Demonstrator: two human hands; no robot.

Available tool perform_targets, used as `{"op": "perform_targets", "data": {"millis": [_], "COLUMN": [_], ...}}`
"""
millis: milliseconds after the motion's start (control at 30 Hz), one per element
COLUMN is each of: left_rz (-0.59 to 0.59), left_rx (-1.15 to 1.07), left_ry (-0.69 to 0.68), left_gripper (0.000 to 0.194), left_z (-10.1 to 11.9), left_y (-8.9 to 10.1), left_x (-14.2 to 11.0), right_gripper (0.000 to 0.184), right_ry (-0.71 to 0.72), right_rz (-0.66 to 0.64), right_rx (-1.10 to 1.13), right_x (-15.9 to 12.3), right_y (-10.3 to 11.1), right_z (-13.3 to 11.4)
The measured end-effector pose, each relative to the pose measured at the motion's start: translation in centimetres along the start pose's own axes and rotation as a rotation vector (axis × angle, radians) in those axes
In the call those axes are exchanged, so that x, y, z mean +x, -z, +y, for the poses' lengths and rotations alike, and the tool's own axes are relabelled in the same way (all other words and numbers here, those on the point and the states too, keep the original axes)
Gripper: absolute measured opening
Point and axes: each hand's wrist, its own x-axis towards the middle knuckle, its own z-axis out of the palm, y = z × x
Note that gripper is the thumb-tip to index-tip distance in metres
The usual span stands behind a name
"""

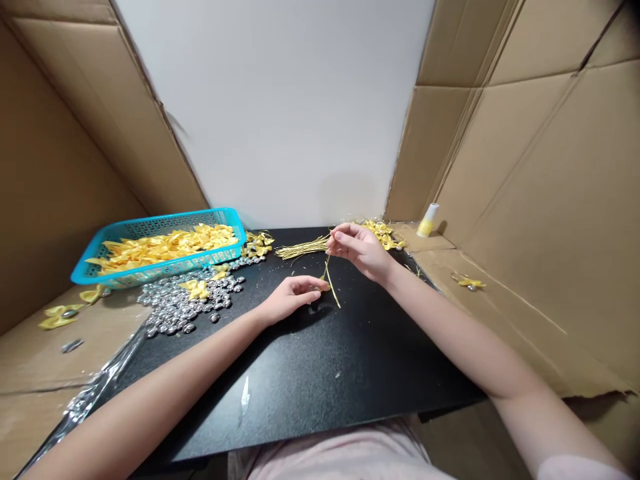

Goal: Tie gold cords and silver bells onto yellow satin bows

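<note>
Over the middle of the black table, a thin yellow cord runs between my two hands, its lower end hanging loose. My right hand is raised, thumb and fingertips pinched on the upper part of the cord. Lower and to the left, my left hand pinches a small piece where the cord meets its fingertips; what that piece is stays mostly hidden. Just behind the right hand lies a bundle of yellow cords. Shiny silver beads are spread left of my left hand, with a yellow ribbon bow on top of them.
A blue plastic basket of yellow ribbon bows stands at the back left. More bows with cords are heaped behind my right hand. A small white-and-yellow bottle stands on the cardboard at right. Cardboard walls flank the black table.
</note>
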Motion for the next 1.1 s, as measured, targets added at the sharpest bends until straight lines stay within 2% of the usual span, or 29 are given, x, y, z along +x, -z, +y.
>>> {"op": "perform_targets", "data": {"millis": [133,233,333,433,600,700,800,900,967,1033,1100], "left_rz": [0.033,0.043,0.003,-0.097,-0.264,-0.276,-0.231,-0.208,-0.267,-0.357,-0.369], "left_rx": [0.07,0.139,0.2,0.236,0.22,0.181,0.143,0.089,0.015,-0.008,0.029], "left_ry": [-0.017,-0.041,-0.073,-0.108,-0.124,-0.103,-0.086,-0.09,-0.075,-0.021,0.012], "left_gripper": [0.046,0.05,0.045,0.04,0.046,0.034,0.028,0.043,0.059,0.045,0.031], "left_z": [-0.3,-0.4,0.1,1.0,2.1,2.2,2.7,4.4,6.4,8.9,11.7], "left_y": [-0.1,0.0,-0.1,-0.5,-2.4,-3.5,-3.8,-2.7,-1.4,0.2,1.7], "left_x": [0.0,-0.1,-0.3,-0.5,-1.2,-1.7,-2.0,-1.5,-0.8,0.1,0.8], "right_gripper": [0.027,0.024,0.024,0.024,0.026,0.027,0.026,0.024,0.022,0.019,0.017], "right_ry": [0.091,0.158,0.193,0.191,0.181,0.183,0.205,0.269,0.333,0.399,0.456], "right_rz": [-0.033,-0.05,-0.063,-0.059,-0.061,-0.064,-0.045,0.001,0.023,0.02,0.003], "right_rx": [-0.075,-0.117,-0.135,-0.135,-0.123,-0.121,-0.129,-0.127,-0.11,-0.092,-0.105], "right_x": [-0.4,-0.7,-0.9,-1.0,-1.3,-1.5,-1.5,-0.8,0.0,0.8,1.4], "right_y": [-0.5,-0.8,-1.1,-1.4,-2.0,-2.1,-2.0,-1.9,-2.1,-2.4,-2.7], "right_z": [-1.2,-1.8,-2.2,-2.3,-2.3,-2.5,-3.2,-5.1,-6.9,-9.0,-11.0]}}
